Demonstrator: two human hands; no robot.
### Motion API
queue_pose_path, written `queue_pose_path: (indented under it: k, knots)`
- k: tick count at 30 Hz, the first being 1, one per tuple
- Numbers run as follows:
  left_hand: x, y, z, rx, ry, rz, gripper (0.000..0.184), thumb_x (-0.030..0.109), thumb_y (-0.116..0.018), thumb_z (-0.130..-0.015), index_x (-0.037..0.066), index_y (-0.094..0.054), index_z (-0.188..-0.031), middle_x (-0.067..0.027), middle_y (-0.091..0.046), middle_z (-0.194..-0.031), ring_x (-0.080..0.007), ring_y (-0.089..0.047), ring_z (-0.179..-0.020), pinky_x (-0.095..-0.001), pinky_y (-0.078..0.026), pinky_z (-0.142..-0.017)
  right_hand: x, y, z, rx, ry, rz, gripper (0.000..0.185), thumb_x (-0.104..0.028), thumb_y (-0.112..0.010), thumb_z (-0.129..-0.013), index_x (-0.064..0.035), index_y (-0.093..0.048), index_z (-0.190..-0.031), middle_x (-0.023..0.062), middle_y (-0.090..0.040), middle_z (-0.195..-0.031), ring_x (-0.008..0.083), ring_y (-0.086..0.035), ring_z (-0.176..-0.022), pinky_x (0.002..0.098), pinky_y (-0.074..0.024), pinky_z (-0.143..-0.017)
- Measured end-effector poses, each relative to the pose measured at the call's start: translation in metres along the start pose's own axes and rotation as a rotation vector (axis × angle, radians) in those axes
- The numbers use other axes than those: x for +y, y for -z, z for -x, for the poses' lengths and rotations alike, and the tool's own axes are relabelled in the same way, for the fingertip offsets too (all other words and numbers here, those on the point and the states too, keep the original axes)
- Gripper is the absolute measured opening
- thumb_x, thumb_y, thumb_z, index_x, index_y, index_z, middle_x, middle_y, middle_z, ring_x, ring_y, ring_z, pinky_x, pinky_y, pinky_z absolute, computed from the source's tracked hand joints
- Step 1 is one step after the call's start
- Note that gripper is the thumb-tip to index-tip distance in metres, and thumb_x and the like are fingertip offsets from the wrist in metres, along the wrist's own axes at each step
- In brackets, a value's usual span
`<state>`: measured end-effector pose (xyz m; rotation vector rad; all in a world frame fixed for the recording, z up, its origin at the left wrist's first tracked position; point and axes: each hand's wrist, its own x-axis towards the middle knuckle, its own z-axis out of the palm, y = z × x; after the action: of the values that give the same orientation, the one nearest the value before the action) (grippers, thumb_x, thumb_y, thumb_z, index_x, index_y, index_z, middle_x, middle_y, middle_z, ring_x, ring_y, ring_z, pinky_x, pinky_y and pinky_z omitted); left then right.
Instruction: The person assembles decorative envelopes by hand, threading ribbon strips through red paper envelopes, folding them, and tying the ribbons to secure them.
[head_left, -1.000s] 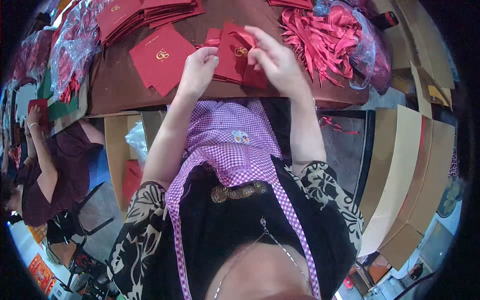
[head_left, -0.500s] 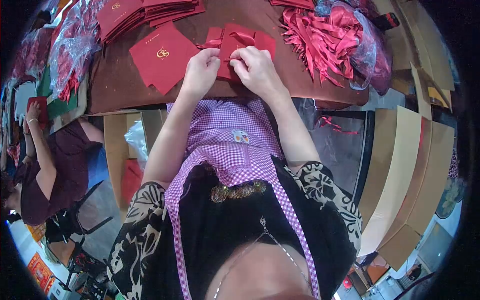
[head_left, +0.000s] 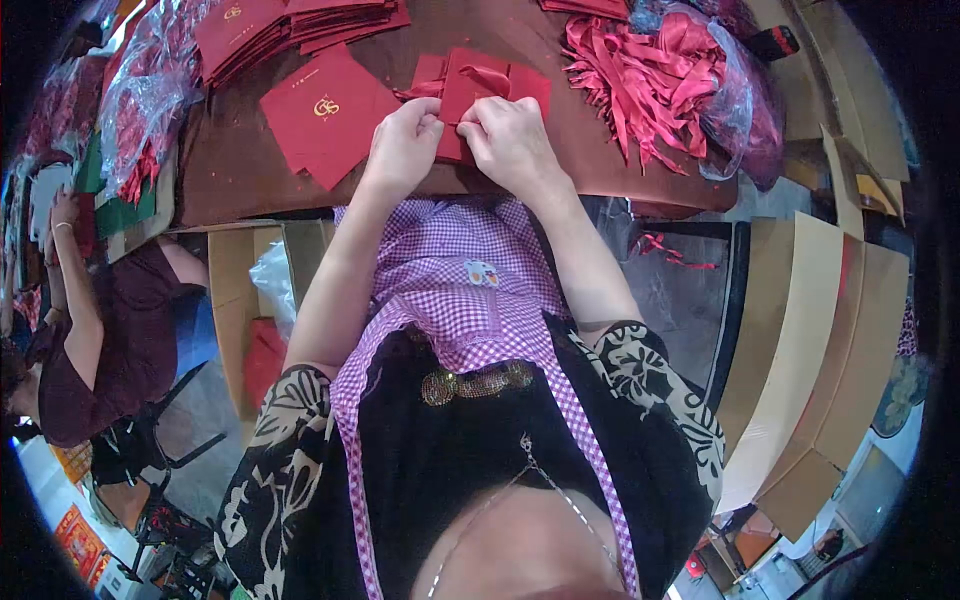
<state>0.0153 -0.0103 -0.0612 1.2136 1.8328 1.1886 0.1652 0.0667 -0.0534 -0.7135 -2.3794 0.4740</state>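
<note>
A red paper piece [head_left: 527,83], like a small bag or envelope, lies on the table close to its front edge. Across it loops a shiny red ribbon [head_left: 484,77], and more ribbon trails left. My left hand [head_left: 405,142] is closed in a pinch at the paper's left side, on the ribbon. Close by, my right hand [head_left: 512,143] pinches the ribbon over the paper's lower part. The fingers cover most of the ribbon between them. Left of my left hand, flat red envelopes [head_left: 322,115] with a gold logo overlap on the table.
Stacked red envelopes [head_left: 245,35] stand at the back left beside plastic-wrapped bundles [head_left: 150,75]. A heap of red ribbons [head_left: 650,85] lies right on the brown tablecloth [head_left: 225,160]. Open cardboard boxes [head_left: 800,350] stand right. A co-worker [head_left: 110,340] sits at the left.
My hands stay at the same red paper, with the right fingers shifting slightly. The co-worker's arm at the left has moved a little upward.
</note>
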Motion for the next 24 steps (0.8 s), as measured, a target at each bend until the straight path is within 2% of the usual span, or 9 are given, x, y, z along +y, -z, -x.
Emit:
queue_pose_path:
  k: [7,12,15,16,18,19,20,21,24]
  knots:
    - [-0.002,-0.001,0.000,0.023,0.010,-0.056,0.028,0.009,-0.058,-0.083,0.001,-0.062,-0.109,-0.0169,-0.067,-0.091,-0.0262,-0.066,-0.087,-0.0360,-0.051,-0.078,-0.011,0.009,-0.008,-0.109,0.051,0.141,0.010,-0.013,-0.062,-0.079,-0.0039,-0.059,-0.075,0.0105,-0.063,-0.073,0.0269,-0.061,-0.072,0.0402,-0.0375,-0.070]
    - [0.010,-0.002,0.002,0.072,-0.036,-0.081,0.024,0.007,-0.052,-0.082,-0.001,-0.064,-0.102,-0.0217,-0.066,-0.086,-0.0298,-0.066,-0.082,-0.0368,-0.051,-0.076,-0.027,0.014,-0.013,-0.187,0.144,0.378,0.006,-0.006,-0.059,-0.071,-0.0024,-0.057,-0.075,0.0112,-0.061,-0.069,0.0272,-0.061,-0.067,0.0397,-0.0379,-0.070]
    - [0.022,-0.001,0.006,0.049,-0.003,-0.080,0.024,0.006,-0.052,-0.082,-0.002,-0.064,-0.102,-0.0223,-0.066,-0.084,-0.0302,-0.066,-0.081,-0.0372,-0.051,-0.075,-0.034,0.016,-0.017,-0.230,0.176,0.403,0.009,-0.005,-0.058,-0.068,-0.0021,-0.057,-0.077,0.0110,-0.061,-0.069,0.0266,-0.061,-0.066,0.0394,-0.0383,-0.070]
    - [0.022,0.000,0.006,0.050,-0.004,-0.080,0.024,0.006,-0.052,-0.082,-0.002,-0.064,-0.102,-0.0223,-0.066,-0.084,-0.0302,-0.066,-0.081,-0.0372,-0.051,-0.075,-0.034,0.016,-0.017,-0.233,0.158,0.369,0.007,-0.006,-0.059,-0.071,-0.0017,-0.058,-0.075,0.0118,-0.061,-0.070,0.0281,-0.062,-0.068,0.0400,-0.0392,-0.071]
    - [0.021,0.003,0.005,0.048,-0.026,-0.097,0.025,0.006,-0.053,-0.083,-0.003,-0.064,-0.103,-0.0176,-0.067,-0.082,-0.0226,-0.066,-0.075,-0.0333,-0.051,-0.071,-0.024,0.012,-0.018,-0.193,0.128,0.265,0.006,-0.008,-0.059,-0.073,-0.0014,-0.058,-0.075,0.0126,-0.062,-0.071,0.0289,-0.062,-0.070,0.0401,-0.0397,-0.073]
    - [0.020,0.005,0.005,0.053,-0.030,-0.096,0.025,0.006,-0.053,-0.083,-0.003,-0.064,-0.103,-0.0176,-0.067,-0.082,-0.0226,-0.066,-0.075,-0.0333,-0.051,-0.071,-0.019,0.013,-0.019,-0.154,0.099,0.160,0.008,-0.009,-0.060,-0.075,-0.0011,-0.058,-0.074,0.0134,-0.063,-0.072,0.0297,-0.062,-0.071,0.0401,-0.0402,-0.074]
    - [0.019,0.008,0.005,-0.011,0.020,0.014,0.024,0.005,-0.054,-0.084,-0.004,-0.064,-0.105,-0.0102,-0.066,-0.083,-0.0145,-0.061,-0.074,-0.0279,-0.049,-0.069,-0.017,0.016,-0.017,-0.187,-0.005,0.072,0.013,-0.013,-0.061,-0.079,-0.0013,-0.059,-0.075,0.0142,-0.064,-0.073,0.0302,-0.062,-0.074,0.0401,-0.0408,-0.075]
    - [0.017,0.011,0.006,-0.076,0.071,0.123,0.024,0.004,-0.055,-0.086,-0.005,-0.063,-0.106,-0.0028,-0.065,-0.084,-0.0064,-0.056,-0.074,-0.0226,-0.047,-0.067,-0.016,0.019,-0.016,-0.186,0.000,0.073,0.013,-0.013,-0.061,-0.079,-0.0013,-0.059,-0.075,0.0142,-0.064,-0.073,0.0302,-0.062,-0.074,0.0401,-0.0408,-0.075]
    - [0.009,0.014,0.002,-0.120,0.076,0.196,0.024,0.004,-0.056,-0.086,-0.005,-0.064,-0.107,-0.0018,-0.065,-0.086,-0.0061,-0.056,-0.076,-0.0213,-0.047,-0.069,-0.010,0.018,-0.012,-0.134,-0.014,-0.046,0.013,-0.016,-0.064,-0.078,-0.0030,-0.061,-0.076,0.0128,-0.064,-0.071,0.0293,-0.062,-0.073,0.0401,-0.0408,-0.074]
